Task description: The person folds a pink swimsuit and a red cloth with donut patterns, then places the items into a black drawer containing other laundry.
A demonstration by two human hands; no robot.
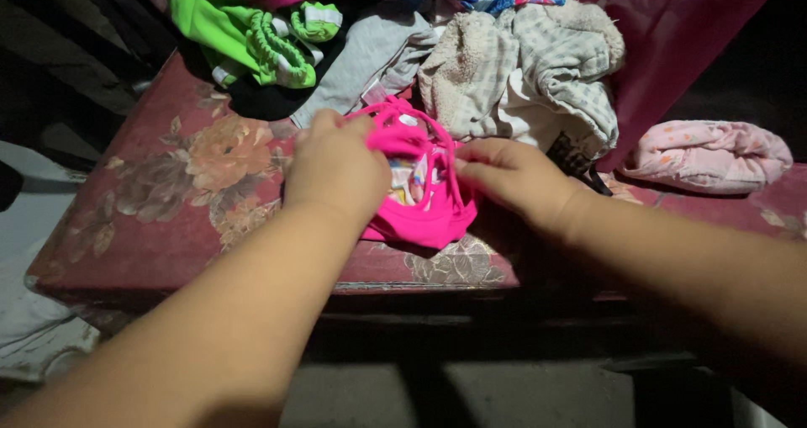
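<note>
Currently, head view: small pink garment (423, 214) laid on floral-covered worktop (168, 192), near edge, centre. Left hand (336, 169) closed on garment's left side, strap pinched. Right hand (513, 176) pressed on right side, fingers narrow, edge apparently gripped. Fold judged best kept flat, edges aligned, straps tucked inward. Clothes pile (504, 66) seen far; folded pale pink cloth (710, 155) right.

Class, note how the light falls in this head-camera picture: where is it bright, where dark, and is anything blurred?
Head view: light centres on the pink garment and both hands, left hand, right hand; corners and the foreground below the floral surface fall into deep shadow; near forearms look soft and blurred.
</note>
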